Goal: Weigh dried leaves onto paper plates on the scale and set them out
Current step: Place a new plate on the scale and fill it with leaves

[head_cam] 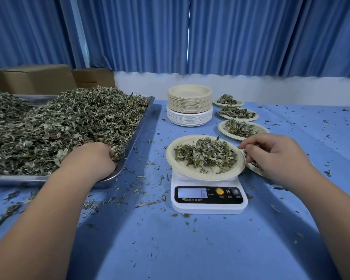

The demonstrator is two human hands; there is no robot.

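Steel tray (138,131), wide and shallow, holds dried grey-green leaves (59,128); the left hand (95,160) curls round a clump. Right hand (275,156), curled beside the round cream paper plate (182,168) on the white digital scale (208,208), may pinch something; I cannot tell. Sprinkle small pinches, watching the display (192,193).

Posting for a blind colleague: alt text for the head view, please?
A paper plate of dried leaves sits on a scale reading 6. The left hand digs into a leaf-heaped metal tray; the right hand hovers at the plate's rim.
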